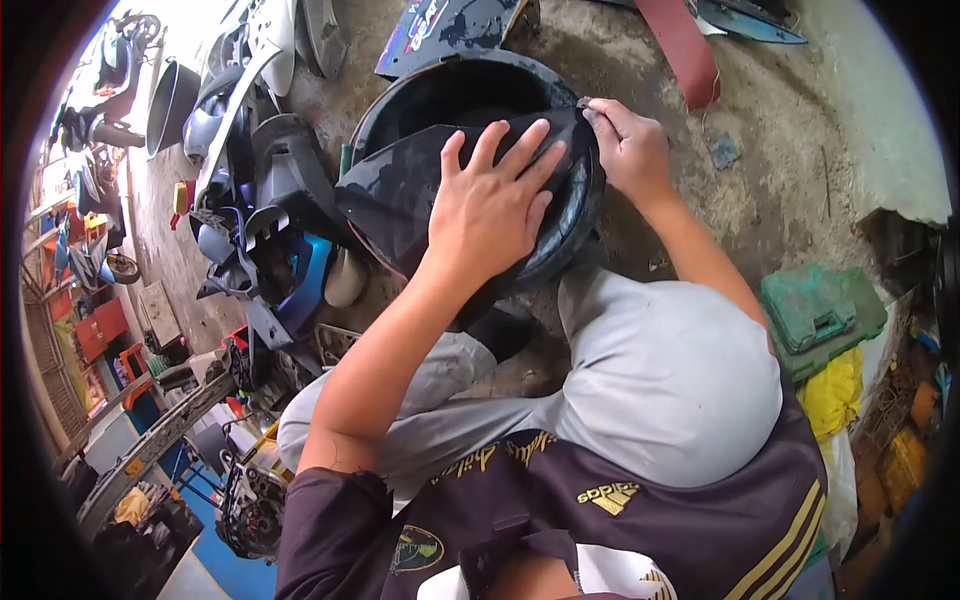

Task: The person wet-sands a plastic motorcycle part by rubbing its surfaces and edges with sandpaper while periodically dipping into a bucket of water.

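A dark, wet-looking panel [385, 190] lies across the top of a round black basin [460, 75] in front of me. My left hand [490, 200] rests flat on the panel with its fingers spread. At the basin's right rim, my right hand [625, 145] is closed in a pinch at the panel's right end, by its pointed tip. Something small and dark shows between the thumb and fingers there, too small to name. The inside of the basin is dark, and the panel covers part of it.
Motorcycle body parts [290, 160] are heaped left of the basin. A panel with lettering [440, 35] leans behind it. A red strip [685, 50] lies at the upper right. A green case [815, 310] and yellow cloth [835, 390] are beside my right knee.
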Demonstrator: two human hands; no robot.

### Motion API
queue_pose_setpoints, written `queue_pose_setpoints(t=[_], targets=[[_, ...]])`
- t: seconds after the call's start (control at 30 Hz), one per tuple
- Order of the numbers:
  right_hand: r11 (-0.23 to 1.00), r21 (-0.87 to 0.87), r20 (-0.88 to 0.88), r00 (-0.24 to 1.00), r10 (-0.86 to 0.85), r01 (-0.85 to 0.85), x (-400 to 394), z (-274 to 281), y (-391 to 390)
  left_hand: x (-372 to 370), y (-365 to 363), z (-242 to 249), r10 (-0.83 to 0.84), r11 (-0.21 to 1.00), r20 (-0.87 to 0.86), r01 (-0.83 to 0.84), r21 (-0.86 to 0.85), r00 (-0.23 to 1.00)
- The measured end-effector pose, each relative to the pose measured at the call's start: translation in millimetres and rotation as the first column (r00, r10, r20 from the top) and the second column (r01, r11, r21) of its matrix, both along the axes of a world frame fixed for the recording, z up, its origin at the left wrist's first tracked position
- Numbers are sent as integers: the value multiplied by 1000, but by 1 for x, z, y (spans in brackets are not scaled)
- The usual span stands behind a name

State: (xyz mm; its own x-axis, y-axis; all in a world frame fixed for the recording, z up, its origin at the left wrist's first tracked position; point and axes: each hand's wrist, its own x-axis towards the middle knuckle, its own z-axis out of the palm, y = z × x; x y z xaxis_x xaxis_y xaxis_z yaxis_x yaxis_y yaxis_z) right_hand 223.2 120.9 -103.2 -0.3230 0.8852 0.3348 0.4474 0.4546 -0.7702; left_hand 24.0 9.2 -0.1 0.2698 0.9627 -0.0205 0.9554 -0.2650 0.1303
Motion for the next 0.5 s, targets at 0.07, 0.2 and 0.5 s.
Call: queue_pose_setpoints(t=[0.07, 0.2, 0.5], targets=[[996, 60, 51, 996, 70, -73, 5, 7, -23, -1, 2, 2, -4, 1000, -1, 4, 4, 1000], [998, 34, 60, 997, -56, 55, 4, 5, -7, -1, -3, -3, 13, 1000, 16, -12, -12, 1000], [998, 24, 41, 998, 50, -51, -2, 14, -11, -1, -2, -3, 15, 1000, 4, -15, 4, 1000]])
